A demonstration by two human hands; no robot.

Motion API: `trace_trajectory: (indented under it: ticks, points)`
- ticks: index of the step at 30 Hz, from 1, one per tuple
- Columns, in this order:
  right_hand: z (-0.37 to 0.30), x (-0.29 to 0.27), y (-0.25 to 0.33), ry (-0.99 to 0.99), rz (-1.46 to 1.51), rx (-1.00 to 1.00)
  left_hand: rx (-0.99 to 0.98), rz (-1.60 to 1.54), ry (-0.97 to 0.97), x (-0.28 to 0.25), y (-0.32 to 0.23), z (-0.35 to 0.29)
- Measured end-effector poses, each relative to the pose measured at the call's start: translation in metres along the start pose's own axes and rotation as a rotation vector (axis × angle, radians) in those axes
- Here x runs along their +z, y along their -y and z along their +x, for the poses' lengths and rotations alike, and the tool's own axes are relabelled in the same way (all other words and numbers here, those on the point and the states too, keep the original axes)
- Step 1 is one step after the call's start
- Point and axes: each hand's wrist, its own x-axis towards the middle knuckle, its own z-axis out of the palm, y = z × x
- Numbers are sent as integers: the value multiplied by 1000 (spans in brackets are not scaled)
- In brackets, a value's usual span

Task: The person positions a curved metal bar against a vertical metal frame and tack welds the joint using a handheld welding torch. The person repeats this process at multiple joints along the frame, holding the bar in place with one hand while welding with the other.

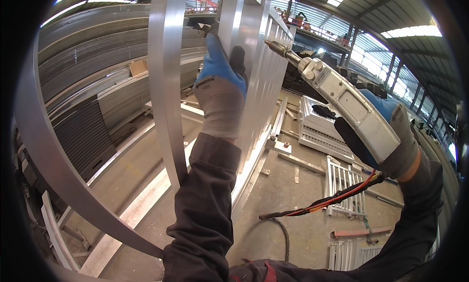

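My left hand [220,81], in a grey and blue work glove, is raised against a shiny square metal post [229,25] of a frame. Its fingers reach up along the post's left side and seem to grip it; the fingertips are partly hidden. A dark reflection or shadow shows on the metal beside the glove. My right hand [391,116], gloved alike, is wrapped round a silver-grey handheld welding gun [349,101]. The gun's brass-coloured nozzle points up and left toward the frame's slatted panel [266,62], apart from it.
Another metal upright [166,76] stands left of my arm, with a curved-looking bar [63,150] beyond. Long metal profiles [97,47] are stacked at left. A black-wrapped cable [322,204] with red and orange lines hangs below the gun. Slatted panels [344,186] and bars lie on the floor.
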Motion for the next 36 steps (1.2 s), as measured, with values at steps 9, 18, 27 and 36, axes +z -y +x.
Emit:
trace_trajectory:
  ticks: [9,18,27,36]
  points:
    - [2,-2,-1,0,-47,-21,-7,8,4,-1,-1,0]
    - [8,-7,4,-3,-176,-87,-1,22,9,-2,-1,-1]
    - [30,-11,15,-64,-261,56,-57,103,131,-7,-1,-2]
    - [46,-12,16,-60,-430,27,-59,77,138,-15,-1,-4]
